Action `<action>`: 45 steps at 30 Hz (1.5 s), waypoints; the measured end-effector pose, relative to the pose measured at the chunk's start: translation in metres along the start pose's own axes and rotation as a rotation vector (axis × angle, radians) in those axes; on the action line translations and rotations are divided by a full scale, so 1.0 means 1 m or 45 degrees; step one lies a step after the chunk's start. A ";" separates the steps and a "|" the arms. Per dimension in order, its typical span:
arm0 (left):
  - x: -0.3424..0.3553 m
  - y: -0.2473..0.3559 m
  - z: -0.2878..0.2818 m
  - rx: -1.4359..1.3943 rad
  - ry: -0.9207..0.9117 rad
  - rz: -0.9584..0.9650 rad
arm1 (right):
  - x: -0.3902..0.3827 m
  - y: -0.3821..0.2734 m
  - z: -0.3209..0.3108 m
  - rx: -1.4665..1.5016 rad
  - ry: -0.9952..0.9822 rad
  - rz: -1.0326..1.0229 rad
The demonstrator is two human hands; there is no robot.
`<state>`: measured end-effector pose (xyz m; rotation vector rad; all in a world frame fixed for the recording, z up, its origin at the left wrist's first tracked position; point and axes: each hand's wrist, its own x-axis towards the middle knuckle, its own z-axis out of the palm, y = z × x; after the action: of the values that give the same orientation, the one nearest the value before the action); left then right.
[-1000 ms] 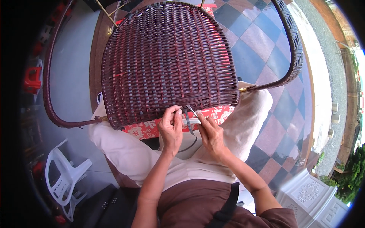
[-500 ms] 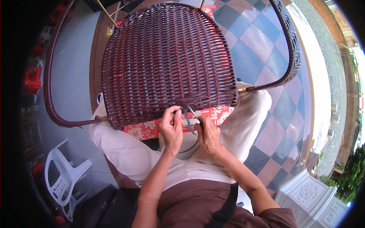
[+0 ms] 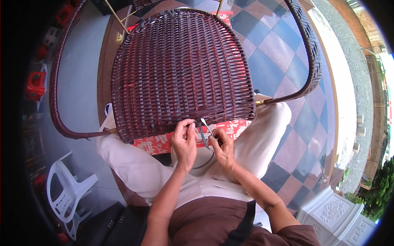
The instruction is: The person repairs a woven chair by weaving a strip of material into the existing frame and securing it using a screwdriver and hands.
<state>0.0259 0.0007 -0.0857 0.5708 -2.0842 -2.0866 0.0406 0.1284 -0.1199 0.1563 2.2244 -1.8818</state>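
Checkered tiles [image 3: 287,53] are spread out at two o'clock, while a white plastic chair [image 3: 67,192] is parked at eight o'clock. Dead centre, a dark woven chair seat [image 3: 182,69] is propped across the knees, over a red patterned cushion [image 3: 154,144]. At its near edge the left hand [image 3: 184,141] is pinched onto the weave, and a dark strand [image 3: 204,137] is gripped by the right hand [image 3: 223,147], just beside it

top: brown, short sleeves | trousers: cream | forearms: bare | strap: dark, across chest
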 end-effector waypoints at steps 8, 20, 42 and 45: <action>0.001 -0.002 0.000 -0.025 -0.016 -0.004 | 0.003 -0.006 0.001 -0.190 0.139 -0.230; -0.002 0.016 0.005 -0.195 0.085 -0.135 | 0.004 -0.006 0.004 -0.171 0.202 -0.161; 0.006 0.035 0.006 -0.097 -0.014 -0.531 | 0.003 -0.005 0.003 -0.130 0.242 -0.219; 0.003 0.037 0.007 -0.084 -0.014 -0.548 | 0.003 -0.004 0.003 -0.141 0.248 -0.233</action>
<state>0.0145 0.0056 -0.0496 1.0810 -2.0289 -2.3653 0.0367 0.1246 -0.1169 0.1263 2.5458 -1.8996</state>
